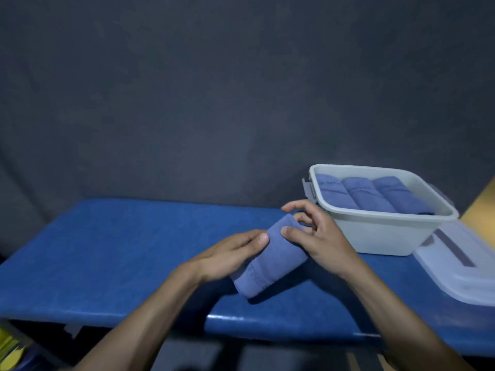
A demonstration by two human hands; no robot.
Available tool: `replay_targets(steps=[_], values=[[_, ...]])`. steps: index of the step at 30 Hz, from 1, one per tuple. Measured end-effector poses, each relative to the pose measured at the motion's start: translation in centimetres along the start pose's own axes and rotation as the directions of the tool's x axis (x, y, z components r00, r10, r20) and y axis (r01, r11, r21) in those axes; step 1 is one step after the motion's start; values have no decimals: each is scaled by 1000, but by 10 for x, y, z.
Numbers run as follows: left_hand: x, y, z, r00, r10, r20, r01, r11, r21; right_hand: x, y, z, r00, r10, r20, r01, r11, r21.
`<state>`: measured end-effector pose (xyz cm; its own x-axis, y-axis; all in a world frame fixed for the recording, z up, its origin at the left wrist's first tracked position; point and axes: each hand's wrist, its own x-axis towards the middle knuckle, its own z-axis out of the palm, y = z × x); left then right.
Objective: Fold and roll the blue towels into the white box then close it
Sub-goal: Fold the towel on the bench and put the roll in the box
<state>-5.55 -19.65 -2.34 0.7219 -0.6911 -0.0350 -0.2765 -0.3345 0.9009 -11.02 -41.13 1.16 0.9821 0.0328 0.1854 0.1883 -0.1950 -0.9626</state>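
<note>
Between both hands [227,257] [318,236], gripped tight, the towel [270,263] roll may come loose if fingers slip.

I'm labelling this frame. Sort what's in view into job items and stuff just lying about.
Job items:
rolled towel, held by the left hand and right hand
three rolled towels in the box
white box, open
lid, lying right of the box

Lying about:
blue table
yellow object, bottom left, too blurred to identify
</note>
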Motion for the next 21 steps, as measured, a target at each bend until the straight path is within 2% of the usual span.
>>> replay_targets(steps=[3,8,11,13,15,17,19,21], values=[[11,23,11,996,90,9,-90,996,22,-6,-16,-32,999,10,-51,-12,999,-37],[33,54,31,977,211,42,-207,974,-90,-10,-39,-75,975,72,-208,-75,997,-6],[52,78,36,970,240,-34,-242,958,-157,-5,-48,-92,941,111,-319,-87,992,91],[68,94,35,958,258,-124,-274,953,-132,2,-58,-107,925,153,-348,-110,984,141],[85,107,28,943,260,-208,-284,954,-97,6,-68,-124,925,196,-326,-156,977,144],[105,119,16,940,203,-273,-244,962,-122,8,-74,-141,925,246,-291,-228,969,97],[128,134,2,954,142,-266,-187,970,-154,10,-76,-154,929,314,-195,-312,949,41],[152,151,-9,968,146,-202,-173,977,-124,14,-74,-160,925,377,-54,-378,926,-7]])
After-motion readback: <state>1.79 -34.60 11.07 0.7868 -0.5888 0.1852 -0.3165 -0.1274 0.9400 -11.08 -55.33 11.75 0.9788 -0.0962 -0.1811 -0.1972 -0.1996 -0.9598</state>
